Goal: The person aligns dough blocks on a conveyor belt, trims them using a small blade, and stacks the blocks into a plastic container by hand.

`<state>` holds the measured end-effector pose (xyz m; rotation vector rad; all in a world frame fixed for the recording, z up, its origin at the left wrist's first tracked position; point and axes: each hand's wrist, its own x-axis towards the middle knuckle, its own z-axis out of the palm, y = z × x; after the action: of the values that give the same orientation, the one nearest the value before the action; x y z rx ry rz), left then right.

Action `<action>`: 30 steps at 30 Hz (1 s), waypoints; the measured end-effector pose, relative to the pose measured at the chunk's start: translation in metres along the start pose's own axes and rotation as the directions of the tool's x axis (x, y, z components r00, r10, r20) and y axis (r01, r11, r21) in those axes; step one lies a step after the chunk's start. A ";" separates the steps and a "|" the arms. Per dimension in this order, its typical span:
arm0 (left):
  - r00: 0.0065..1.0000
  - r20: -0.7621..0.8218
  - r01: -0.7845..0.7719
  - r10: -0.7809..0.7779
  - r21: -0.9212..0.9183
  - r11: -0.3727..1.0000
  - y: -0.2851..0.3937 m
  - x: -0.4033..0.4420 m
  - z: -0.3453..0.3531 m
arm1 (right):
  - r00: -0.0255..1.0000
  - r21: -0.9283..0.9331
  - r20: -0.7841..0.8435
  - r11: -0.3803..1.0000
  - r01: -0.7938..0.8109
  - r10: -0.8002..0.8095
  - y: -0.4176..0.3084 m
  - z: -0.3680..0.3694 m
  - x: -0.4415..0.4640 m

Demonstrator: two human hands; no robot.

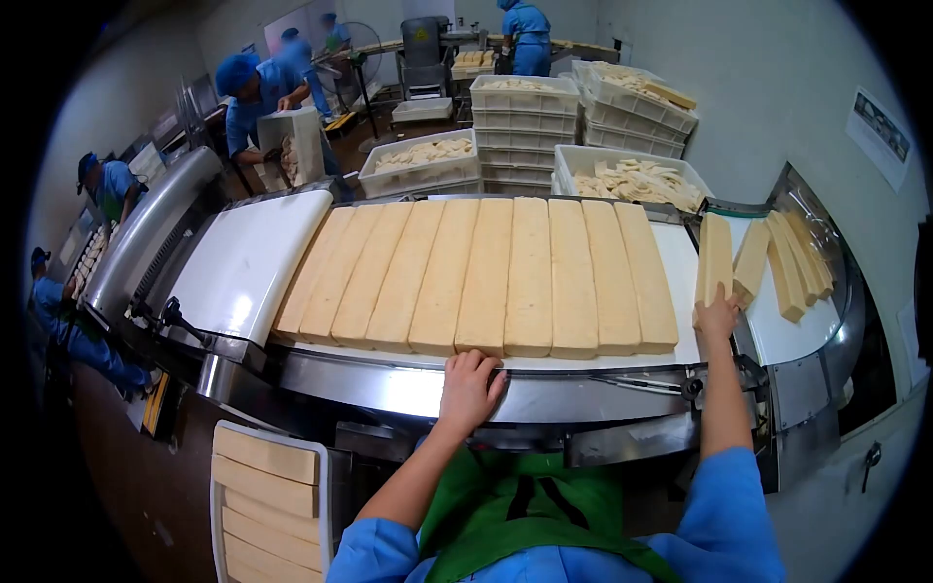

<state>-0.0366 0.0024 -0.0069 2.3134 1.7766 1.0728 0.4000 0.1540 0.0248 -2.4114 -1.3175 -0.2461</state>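
A row of long, pale-yellow bread loaves point(468, 277) lies side by side on the white conveyor belt point(688, 282). My left hand point(471, 389) rests at the belt's front edge, its bent fingers touching the near end of a middle loaf without wrapping round it. At the right, my right hand point(717, 313) grips the near end of a separate loaf point(715, 255), which lies across the junction of the belts. Just beyond that hand, several more loaves point(785, 267) sit at angles on the curved belt point(812, 323).
A white tray point(326, 486) of loaves stands below my left arm. Behind the belt are white crates point(525, 102) with pale pieces, stacked in places. Several people in blue work at the back and left, one point(255, 102) tilting a container. A metal rail point(408, 387) edges the belt.
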 end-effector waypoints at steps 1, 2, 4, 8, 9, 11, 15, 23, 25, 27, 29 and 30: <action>1.000 0.001 -0.004 0.004 -0.002 1.000 -0.001 -0.001 0.000 | 0.999 0.025 0.035 1.000 0.006 -0.007 0.001 0.000 -0.001; 1.000 -0.014 -0.007 0.007 -0.004 1.000 -0.002 -0.002 0.001 | 1.000 0.021 0.031 1.000 -0.002 0.001 0.014 0.007 0.003; 1.000 -0.027 -0.010 0.010 -0.013 1.000 -0.002 0.000 0.003 | 0.949 0.422 0.003 0.860 0.285 -0.316 0.066 0.033 0.020; 1.000 -0.007 -0.025 0.025 0.000 1.000 0.003 0.000 0.001 | 0.944 0.879 0.307 0.417 -0.233 -0.119 0.144 0.031 0.035; 1.000 0.001 -0.029 0.029 0.008 1.000 0.005 0.002 -0.001 | 0.949 0.878 0.298 0.419 -0.232 -0.100 0.135 0.018 0.027; 0.999 0.010 -0.049 0.049 0.018 0.999 0.007 0.002 -0.002 | 0.943 0.599 -0.100 0.737 0.313 -0.319 0.093 0.004 -0.008; 0.998 0.006 -0.057 0.057 0.032 0.998 0.011 0.002 -0.003 | 0.927 0.271 -0.014 0.891 0.364 -0.374 0.046 -0.011 -0.058; 0.958 0.184 -0.207 0.219 -0.082 0.975 0.058 0.019 0.033 | 0.816 0.569 0.053 0.689 0.449 -0.576 0.010 -0.023 -0.051; 0.946 0.230 -0.216 0.230 -0.082 0.973 0.075 0.026 0.045 | 0.874 0.721 0.184 0.666 0.191 -0.450 0.020 -0.013 -0.020; 0.954 0.217 -0.197 0.205 -0.058 0.979 0.081 0.033 0.049 | 0.872 0.539 0.001 0.735 0.412 -0.489 0.024 -0.004 0.014; 0.961 0.154 -0.226 0.230 -0.044 0.973 0.081 0.033 0.052 | 0.885 0.256 -0.202 0.850 0.461 -0.419 0.024 0.007 0.039; 0.961 0.154 -0.226 0.231 -0.048 0.973 0.079 0.033 0.053 | 0.922 0.229 -0.128 0.894 0.385 -0.364 0.021 0.015 0.048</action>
<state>0.0620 0.0228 0.0021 2.5534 1.4566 0.9022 0.4434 0.1868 0.0214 -1.9067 -1.6617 -0.2604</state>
